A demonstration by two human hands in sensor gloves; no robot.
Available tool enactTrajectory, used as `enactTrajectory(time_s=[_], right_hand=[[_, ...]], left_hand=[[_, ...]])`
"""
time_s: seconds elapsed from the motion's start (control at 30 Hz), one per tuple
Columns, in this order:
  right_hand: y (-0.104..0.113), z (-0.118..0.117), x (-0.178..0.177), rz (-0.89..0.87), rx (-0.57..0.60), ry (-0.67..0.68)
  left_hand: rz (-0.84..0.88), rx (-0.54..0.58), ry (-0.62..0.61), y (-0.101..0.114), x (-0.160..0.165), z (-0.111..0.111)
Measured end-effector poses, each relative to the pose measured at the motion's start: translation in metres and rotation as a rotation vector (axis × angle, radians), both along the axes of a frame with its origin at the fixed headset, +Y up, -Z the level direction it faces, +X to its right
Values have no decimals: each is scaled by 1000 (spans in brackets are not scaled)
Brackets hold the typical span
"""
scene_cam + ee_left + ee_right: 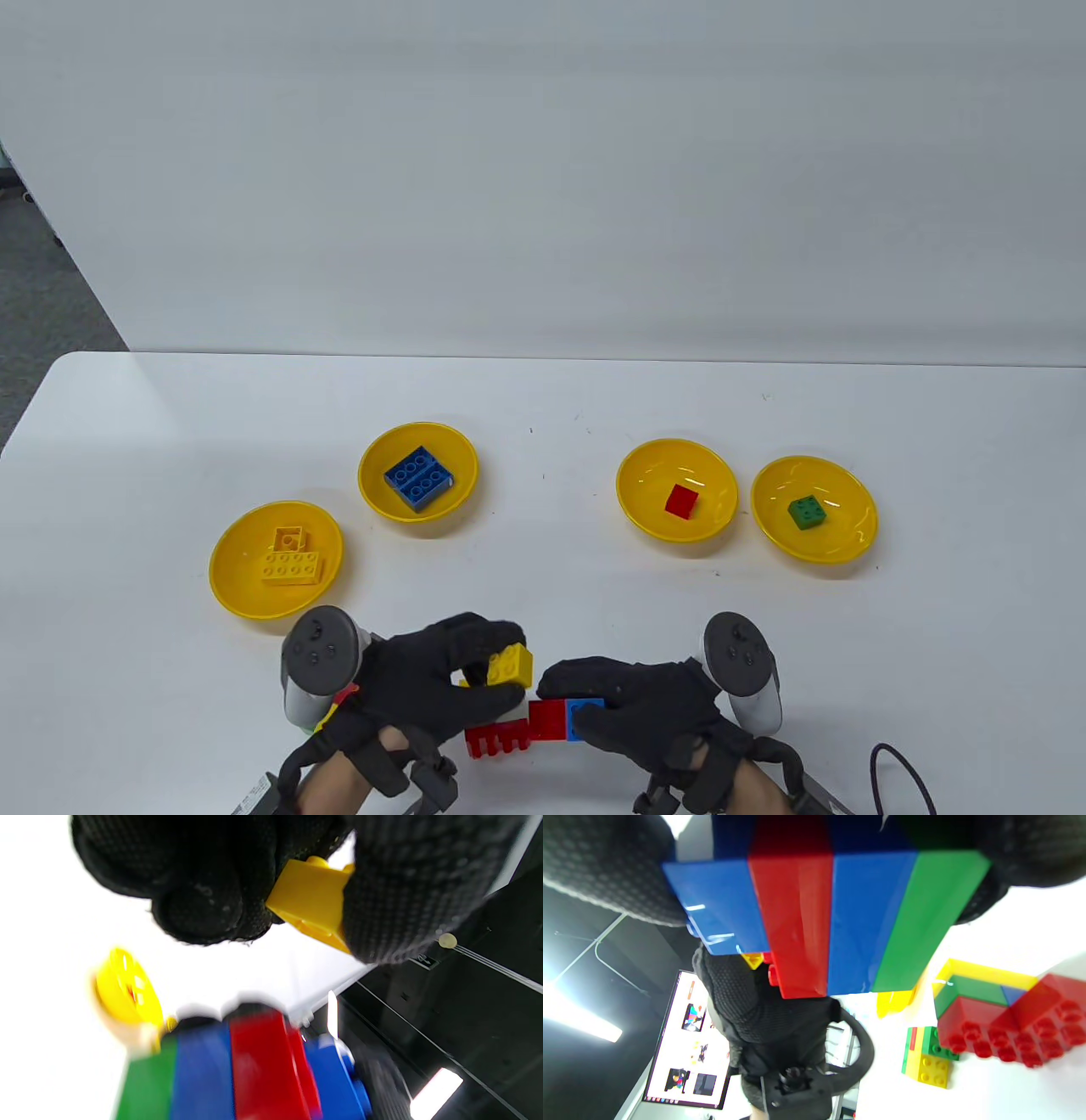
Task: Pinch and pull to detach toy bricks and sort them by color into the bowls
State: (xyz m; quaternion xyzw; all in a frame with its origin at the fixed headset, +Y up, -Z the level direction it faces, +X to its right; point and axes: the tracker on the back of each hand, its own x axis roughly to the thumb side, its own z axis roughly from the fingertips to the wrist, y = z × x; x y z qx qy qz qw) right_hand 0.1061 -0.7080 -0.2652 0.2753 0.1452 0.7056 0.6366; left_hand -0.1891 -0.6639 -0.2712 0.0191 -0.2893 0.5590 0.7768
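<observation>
My left hand [496, 666] pinches a small yellow brick [510, 665] between fingers and thumb near the table's front edge. In the left wrist view the yellow brick [312, 899] sits apart from the stack below it. My right hand [581, 700] grips a stack of joined bricks [564, 717]. The right wrist view shows the stack [831, 921] in blue, red, blue and green layers. Farther back stand a bowl with yellow bricks [229, 586], a bowl with blue bricks [373, 492], a bowl with a red brick [636, 501] and a bowl with a green brick [853, 526].
A red brick piece [499, 740] lies on the table between my hands. The right wrist view shows a red, green and yellow brick cluster [1001, 1014] and a smaller yellow-green piece [927, 1056] on the table. A black cable [908, 768] runs at the front right.
</observation>
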Motion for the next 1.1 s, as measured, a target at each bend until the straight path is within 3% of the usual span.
enactTrajectory(time_s=[0.13, 0.2, 0.3, 0.43, 0.57, 0.63, 0.77, 0.8, 0.9, 1.1], right_hand=[[3, -6, 20, -49, -34, -66], [3, -9, 31, -46, -21, -97], [3, -12, 41, -79, -50, -124], [3, -13, 45, -77, -42, -135], [4, -11, 43, -63, -39, -118], [1, -12, 42, -77, -78, -86], [-18, -14, 36, -332, -385, 90], [-20, -14, 35, -345, -402, 92], [-25, -19, 36, -197, -302, 31], [-25, -17, 35, -185, -308, 7]], left_hand=[[-158, 125, 277, 44, -47, -9], [-267, 120, 418, 58, -67, -21], [-517, 91, 594, 64, -89, -43], [-802, 2, 797, 40, -114, -71], [-949, -93, 886, 9, -134, -85], [-953, -161, 903, -4, -142, -89], [-839, -272, 929, -25, -159, -87], [-817, -283, 945, -28, -162, -86], [-894, -278, 977, -33, -166, -83], [-935, -321, 966, -39, -173, -82]])
